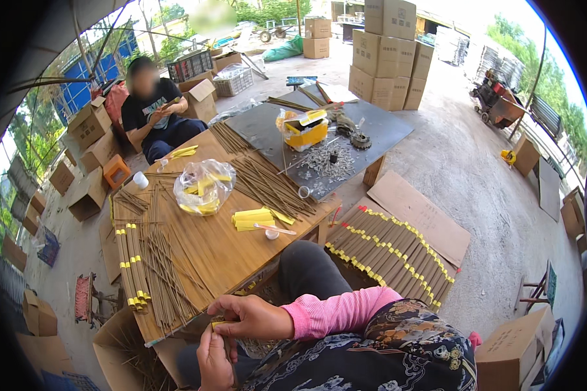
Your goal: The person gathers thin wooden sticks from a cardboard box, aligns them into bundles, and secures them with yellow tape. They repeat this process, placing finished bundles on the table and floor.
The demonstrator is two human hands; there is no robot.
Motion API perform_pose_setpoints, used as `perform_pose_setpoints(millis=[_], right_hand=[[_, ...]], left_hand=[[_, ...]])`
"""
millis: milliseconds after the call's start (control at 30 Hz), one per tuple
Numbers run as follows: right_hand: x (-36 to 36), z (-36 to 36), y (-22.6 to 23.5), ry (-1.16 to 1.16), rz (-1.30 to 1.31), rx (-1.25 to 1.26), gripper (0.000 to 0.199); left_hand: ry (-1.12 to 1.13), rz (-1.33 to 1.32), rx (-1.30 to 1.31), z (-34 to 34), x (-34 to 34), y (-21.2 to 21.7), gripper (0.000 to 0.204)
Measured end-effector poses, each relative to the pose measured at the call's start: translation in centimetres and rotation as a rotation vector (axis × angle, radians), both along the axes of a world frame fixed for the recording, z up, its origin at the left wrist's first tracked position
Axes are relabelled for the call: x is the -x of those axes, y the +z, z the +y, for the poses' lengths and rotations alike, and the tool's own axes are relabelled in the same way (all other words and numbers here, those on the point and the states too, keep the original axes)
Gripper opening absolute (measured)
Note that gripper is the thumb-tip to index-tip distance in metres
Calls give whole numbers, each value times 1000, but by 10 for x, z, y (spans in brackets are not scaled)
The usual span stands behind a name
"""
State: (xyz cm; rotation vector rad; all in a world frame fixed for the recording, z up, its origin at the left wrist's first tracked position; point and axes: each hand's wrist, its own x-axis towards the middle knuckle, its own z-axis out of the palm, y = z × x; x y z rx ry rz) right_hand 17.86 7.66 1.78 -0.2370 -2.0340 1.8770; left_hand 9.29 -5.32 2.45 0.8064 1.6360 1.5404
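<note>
Close to my body, just off the near edge of the wooden table (195,254), both hands meet. My left hand (215,362) is closed around what looks like a bundle of incense sticks, mostly hidden by the fingers. From the right my right hand (257,317), in a pink striped sleeve, reaches over, its fingers pinched at the bundle's top, where a bit of yellow paper (218,320) shows. Loose brown incense sticks (166,277) lie on the table beside finished bundles (132,267) with yellow bands. A stack of yellow paper strips (252,219) sits near a small white cup (271,234) with a flat stick across it.
A plastic bag of yellow strips (204,188) lies mid-table. The grey table (372,133) bears a yellow container (305,132) and scraps. Rows of banded bundles (391,251) rest on cardboard at right. Another person (160,111) sits across; an open carton (120,355) stands below left.
</note>
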Motion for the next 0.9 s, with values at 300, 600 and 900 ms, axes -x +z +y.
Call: perform_pose_setpoints(millis=[300,600,900], right_hand=[[-14,-2,-8,-86,135,-24,33],[-27,14,6,-100,51,-94,39],[-36,4,8,-116,121,-22,34]], left_hand=[[-91,65,-27,0,-7,-1,37],[-148,266,214,11,-22,35,51],[-184,92,-34,11,-21,17,38]])
